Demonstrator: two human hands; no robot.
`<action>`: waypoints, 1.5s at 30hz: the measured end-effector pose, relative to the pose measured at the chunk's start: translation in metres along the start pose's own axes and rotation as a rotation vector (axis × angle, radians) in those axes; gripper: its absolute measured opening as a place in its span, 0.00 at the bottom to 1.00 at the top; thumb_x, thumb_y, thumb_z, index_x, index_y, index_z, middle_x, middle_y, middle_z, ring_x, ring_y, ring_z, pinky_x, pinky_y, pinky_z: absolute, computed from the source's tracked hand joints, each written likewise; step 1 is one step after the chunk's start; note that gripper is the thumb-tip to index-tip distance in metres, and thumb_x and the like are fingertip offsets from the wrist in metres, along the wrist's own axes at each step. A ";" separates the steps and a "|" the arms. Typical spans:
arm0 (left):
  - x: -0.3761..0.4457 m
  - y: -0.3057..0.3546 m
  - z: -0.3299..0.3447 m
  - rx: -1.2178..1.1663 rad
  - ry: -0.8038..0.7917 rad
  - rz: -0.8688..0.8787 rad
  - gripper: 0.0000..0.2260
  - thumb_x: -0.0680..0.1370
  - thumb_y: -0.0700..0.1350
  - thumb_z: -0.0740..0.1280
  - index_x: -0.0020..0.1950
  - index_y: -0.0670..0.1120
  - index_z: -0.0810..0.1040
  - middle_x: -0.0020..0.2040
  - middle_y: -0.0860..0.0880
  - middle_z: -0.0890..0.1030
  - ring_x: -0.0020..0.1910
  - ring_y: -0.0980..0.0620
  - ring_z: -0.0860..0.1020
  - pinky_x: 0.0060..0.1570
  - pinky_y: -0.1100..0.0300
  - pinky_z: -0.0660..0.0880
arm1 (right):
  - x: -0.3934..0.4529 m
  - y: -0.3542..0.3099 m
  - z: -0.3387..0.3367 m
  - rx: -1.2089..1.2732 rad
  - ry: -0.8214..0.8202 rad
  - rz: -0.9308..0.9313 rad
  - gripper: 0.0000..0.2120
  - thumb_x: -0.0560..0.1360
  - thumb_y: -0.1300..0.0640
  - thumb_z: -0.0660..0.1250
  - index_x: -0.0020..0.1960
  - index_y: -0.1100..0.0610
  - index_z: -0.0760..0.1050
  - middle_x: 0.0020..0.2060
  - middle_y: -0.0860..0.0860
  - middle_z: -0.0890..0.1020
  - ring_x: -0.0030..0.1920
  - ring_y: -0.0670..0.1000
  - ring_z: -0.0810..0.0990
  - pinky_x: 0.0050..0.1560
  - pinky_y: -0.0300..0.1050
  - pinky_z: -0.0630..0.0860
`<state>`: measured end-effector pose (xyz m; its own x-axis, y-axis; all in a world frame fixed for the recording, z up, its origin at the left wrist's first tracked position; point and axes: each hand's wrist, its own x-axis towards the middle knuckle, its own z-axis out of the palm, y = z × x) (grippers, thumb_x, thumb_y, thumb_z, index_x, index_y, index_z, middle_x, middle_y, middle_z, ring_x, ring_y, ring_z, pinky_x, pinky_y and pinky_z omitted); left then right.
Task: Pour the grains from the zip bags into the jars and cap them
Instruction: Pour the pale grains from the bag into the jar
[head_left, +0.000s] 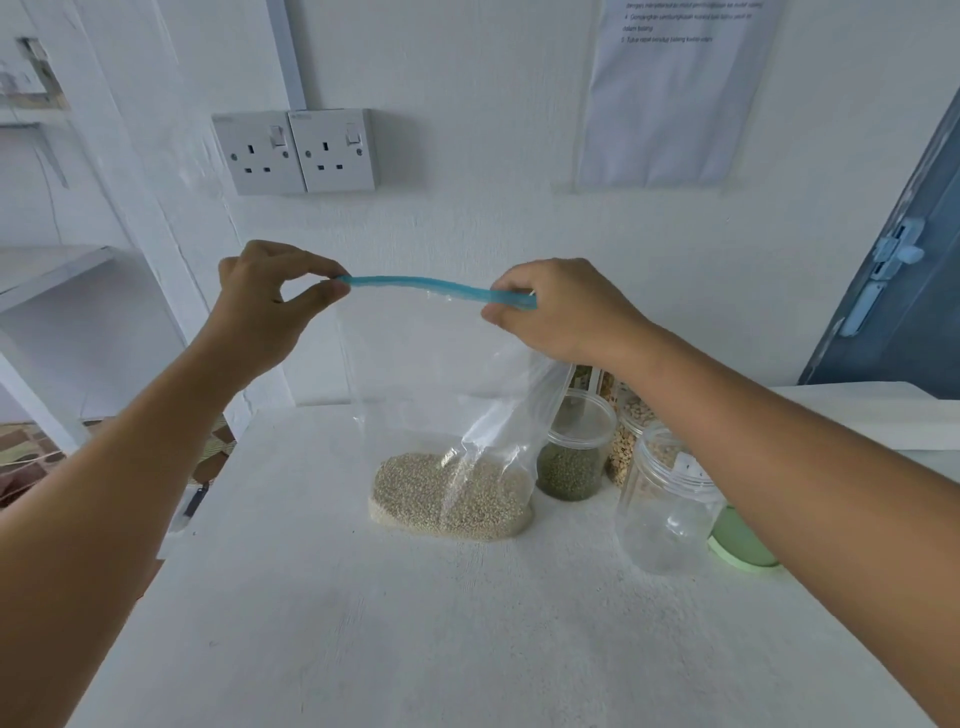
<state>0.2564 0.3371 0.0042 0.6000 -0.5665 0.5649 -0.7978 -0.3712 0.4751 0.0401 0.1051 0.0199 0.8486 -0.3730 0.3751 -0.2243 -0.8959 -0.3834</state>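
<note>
White counter (467, 623) against a white wall: both hands, left (265, 296) and right (556, 312), pinch the blue zip strip (431, 286) of the zip bag (447, 415), whose pale grains (447, 493) sit at centre. Judged best: peel the seal evenly, then pour into the empty jar (665, 509) at 3 o'clock.

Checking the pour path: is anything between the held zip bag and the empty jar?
Nothing visible does. Both hands, left hand and right hand, pinch the zip bag by its blue strip; the empty jar stands uncapped beside it, partly under the right forearm.

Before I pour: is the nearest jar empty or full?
Empty: the nearest jar is clear right through, with no grains inside and no lid on. A green lid lies beside it.
</note>
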 end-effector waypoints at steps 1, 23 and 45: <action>-0.002 0.003 0.000 -0.007 0.008 0.002 0.08 0.80 0.56 0.70 0.59 0.60 0.82 0.63 0.48 0.79 0.69 0.48 0.67 0.63 0.60 0.55 | 0.003 -0.004 0.001 -0.040 -0.022 -0.003 0.11 0.80 0.44 0.68 0.56 0.47 0.84 0.45 0.45 0.84 0.46 0.51 0.82 0.46 0.47 0.78; -0.074 0.114 0.064 -0.869 -0.004 -0.775 0.07 0.81 0.44 0.69 0.45 0.48 0.86 0.40 0.53 0.83 0.38 0.54 0.76 0.45 0.59 0.71 | -0.027 -0.027 0.008 0.550 -0.400 0.131 0.15 0.77 0.48 0.76 0.50 0.60 0.86 0.44 0.52 0.88 0.37 0.46 0.87 0.36 0.30 0.77; -0.056 0.081 0.024 -1.089 0.302 -0.586 0.18 0.87 0.48 0.60 0.38 0.48 0.72 0.29 0.54 0.73 0.30 0.56 0.71 0.43 0.60 0.71 | 0.006 -0.015 0.018 1.148 0.019 0.378 0.07 0.82 0.61 0.69 0.45 0.61 0.81 0.40 0.53 0.83 0.39 0.50 0.86 0.50 0.42 0.83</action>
<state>0.1565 0.3211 -0.0050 0.9488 -0.2804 0.1456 -0.0344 0.3667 0.9297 0.0566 0.1205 0.0127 0.8119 -0.5774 0.0861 0.1075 0.0030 -0.9942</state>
